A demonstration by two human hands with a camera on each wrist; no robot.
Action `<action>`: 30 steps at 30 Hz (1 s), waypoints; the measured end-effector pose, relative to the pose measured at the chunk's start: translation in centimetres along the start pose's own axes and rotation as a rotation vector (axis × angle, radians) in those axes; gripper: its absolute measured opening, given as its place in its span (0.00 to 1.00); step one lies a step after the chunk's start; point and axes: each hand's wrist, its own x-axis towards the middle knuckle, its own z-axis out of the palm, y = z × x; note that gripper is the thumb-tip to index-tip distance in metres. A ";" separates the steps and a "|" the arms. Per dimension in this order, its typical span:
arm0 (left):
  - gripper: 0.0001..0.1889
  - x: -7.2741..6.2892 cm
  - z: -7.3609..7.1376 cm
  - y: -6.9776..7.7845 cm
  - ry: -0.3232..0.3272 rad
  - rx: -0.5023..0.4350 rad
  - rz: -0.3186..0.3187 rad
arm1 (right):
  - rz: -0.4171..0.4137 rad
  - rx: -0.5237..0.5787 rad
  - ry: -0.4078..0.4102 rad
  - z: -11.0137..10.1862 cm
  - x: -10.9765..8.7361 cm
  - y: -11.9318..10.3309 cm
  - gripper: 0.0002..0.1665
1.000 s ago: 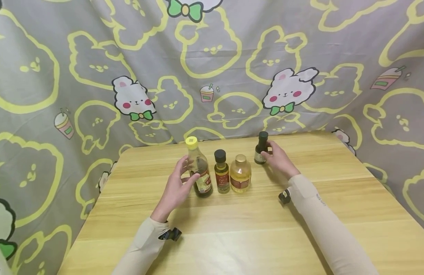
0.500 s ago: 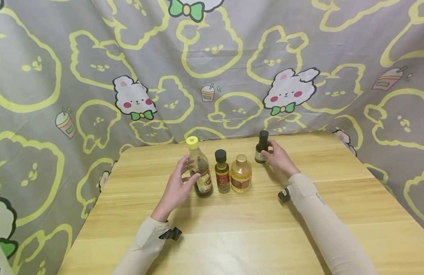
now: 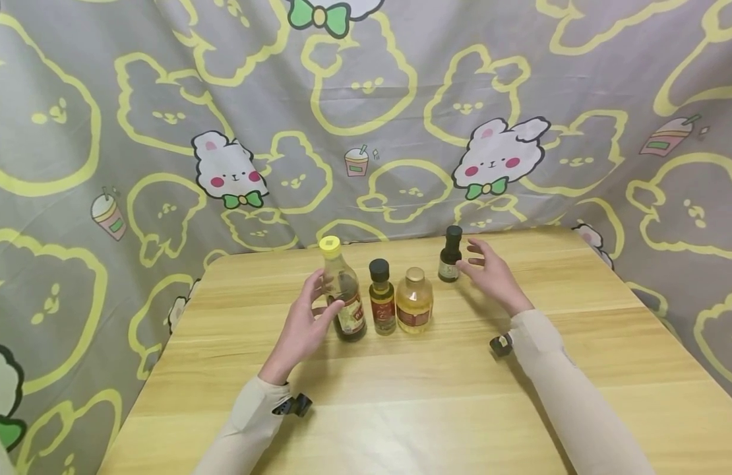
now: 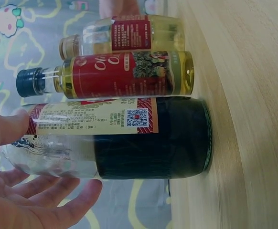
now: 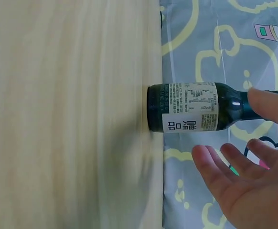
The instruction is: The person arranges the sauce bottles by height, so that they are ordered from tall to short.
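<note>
My left hand [image 3: 301, 330] is beside a tall soy sauce bottle [image 3: 349, 313] with a yellow cap. In the left wrist view, its thumb lies over the label [image 4: 96, 121] and its spread fingers [image 4: 77, 205] reach along the other side. The bottle stands upright, about half full of dark liquid. At the back right, a small dark bottle [image 3: 450, 264] with a pale label stands on the table. To its right is my right hand [image 3: 490, 277], fingers parted and extended; in the right wrist view a gap shows between the fingers [image 5: 208, 164] and the glass.
An olive oil bottle [image 3: 382, 307] with a black cap and a rounder bottle of yellow liquid [image 3: 415, 305] stand upright, right of the soy sauce. The wooden table [image 3: 401, 409] ends at a patterned curtain [image 3: 318, 165] behind and at both sides.
My right hand has let go of the small dark bottle and moved slightly right, its fingers spreading. The bottles stay in place, and my left hand has not visibly moved.
</note>
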 end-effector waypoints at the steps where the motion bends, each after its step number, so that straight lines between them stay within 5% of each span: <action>1: 0.38 0.0 0.0 0.0 0.002 -0.001 0.000 | -0.007 -0.003 0.012 -0.1 -0.2 0.0 0.46; 9: 0.38 -0.2 0.1 -0.3 -0.004 0.006 -0.006 | -0.048 0.008 0.033 -0.4 -2.2 -1.0 0.41; 30: 0.38 -0.1 -0.1 -0.1 -0.007 0.013 0.009 | -0.213 0.016 -0.092 0.2 -4.9 -4.4 0.34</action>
